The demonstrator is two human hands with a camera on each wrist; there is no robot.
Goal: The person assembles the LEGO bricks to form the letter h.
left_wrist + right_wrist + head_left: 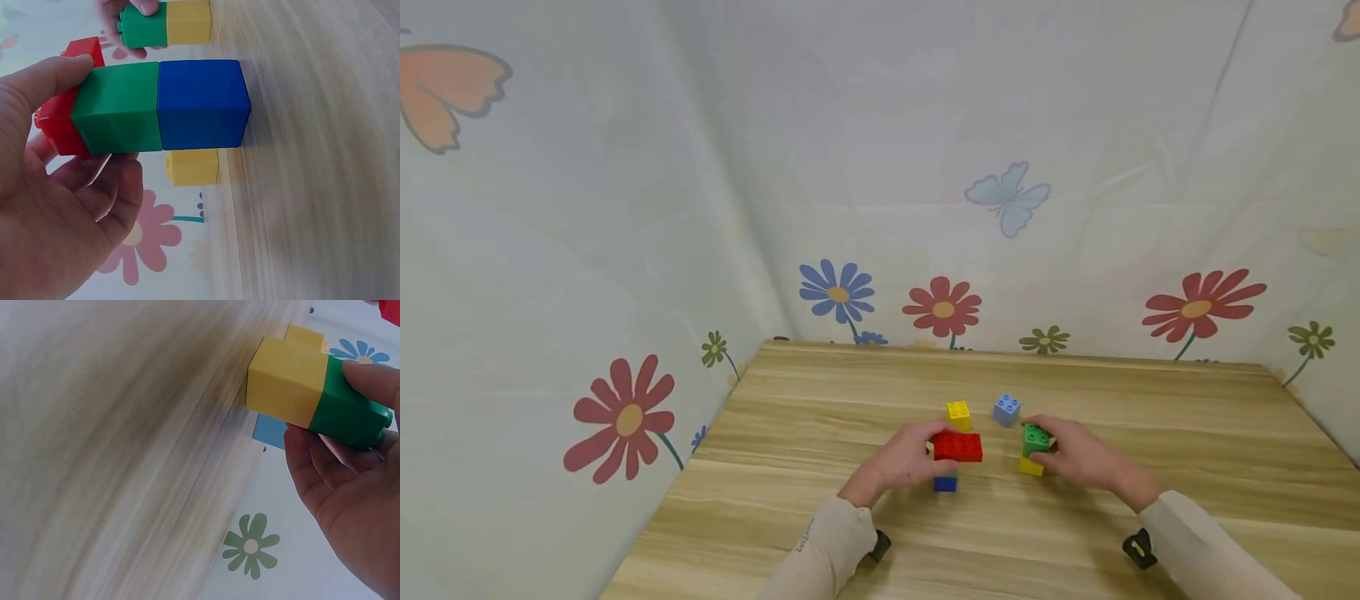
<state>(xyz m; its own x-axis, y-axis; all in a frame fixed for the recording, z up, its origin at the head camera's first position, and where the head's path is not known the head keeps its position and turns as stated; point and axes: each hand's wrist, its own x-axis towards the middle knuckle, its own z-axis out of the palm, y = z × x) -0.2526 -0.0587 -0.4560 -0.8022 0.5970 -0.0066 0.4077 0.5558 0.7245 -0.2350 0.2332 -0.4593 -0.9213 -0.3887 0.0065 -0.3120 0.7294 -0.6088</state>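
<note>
My left hand (912, 455) grips a stack of toy bricks between thumb and fingers. A long red brick (958, 447) tops it, over a green brick (119, 107) and a dark blue brick (203, 104) at the bottom. The red brick juts out to the right of the stack. My right hand (1084, 454) pinches a green brick (1036, 438) that sits on a yellow brick (1032, 466). In the right wrist view the thumb lies on one side of this green brick (350, 406), with the fingers on the other.
Behind the left stack stands a single yellow brick (958, 413). A light blue brick (1007, 409) is between the two hands, farther back. The wooden table (820, 392) ends at a flower-printed curtain (880, 208). Dark wrist-worn pieces show at both cuffs.
</note>
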